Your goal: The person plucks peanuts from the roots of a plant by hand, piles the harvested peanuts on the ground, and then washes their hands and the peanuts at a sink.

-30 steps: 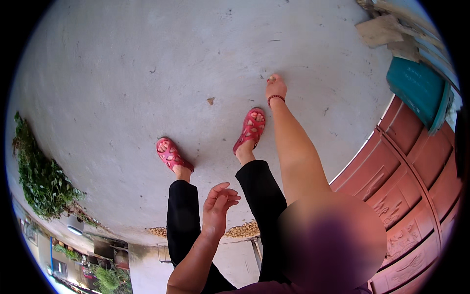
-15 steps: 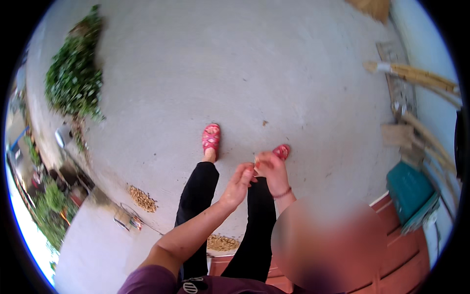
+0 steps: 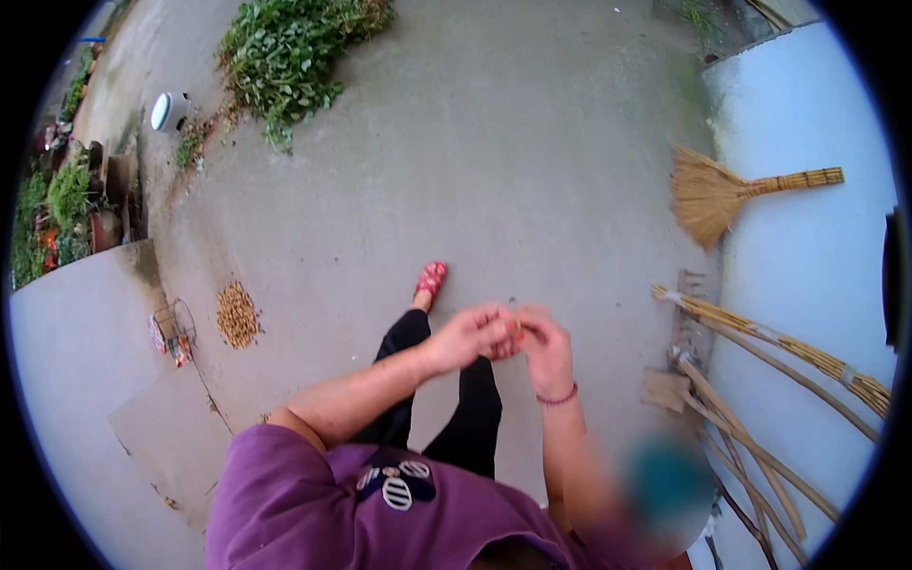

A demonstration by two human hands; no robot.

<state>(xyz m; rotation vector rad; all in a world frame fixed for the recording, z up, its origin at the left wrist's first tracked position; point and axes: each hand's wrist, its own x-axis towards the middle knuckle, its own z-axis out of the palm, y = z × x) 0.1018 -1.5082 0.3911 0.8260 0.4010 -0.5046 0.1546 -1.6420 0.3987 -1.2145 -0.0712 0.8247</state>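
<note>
In front of my body, my two hands meet at the fingertips. My left hand (image 3: 472,336) is closed, thumb and fingers pinched together. My right hand (image 3: 545,348), with a beaded bracelet (image 3: 559,395) at the wrist, is closed against it with bent fingers. A tiny tan piece (image 3: 518,326) shows between the fingertips. It is too small to name, and the fingers cover most of it. Below the hands are my black-trousered legs and one red sandal (image 3: 431,278) on the concrete.
A heap of leafy green plants (image 3: 290,57) lies far left, near a white bucket (image 3: 169,112). A pile of tan peanuts (image 3: 237,315) is on the ground at left. A straw broom (image 3: 712,198) and long-handled tools (image 3: 760,332) lean along the white wall (image 3: 798,104) at right.
My view has turned, and the broom and more of the right wall now show. My legs have shifted as if in a step. Both hands stay together at the fingertips.
</note>
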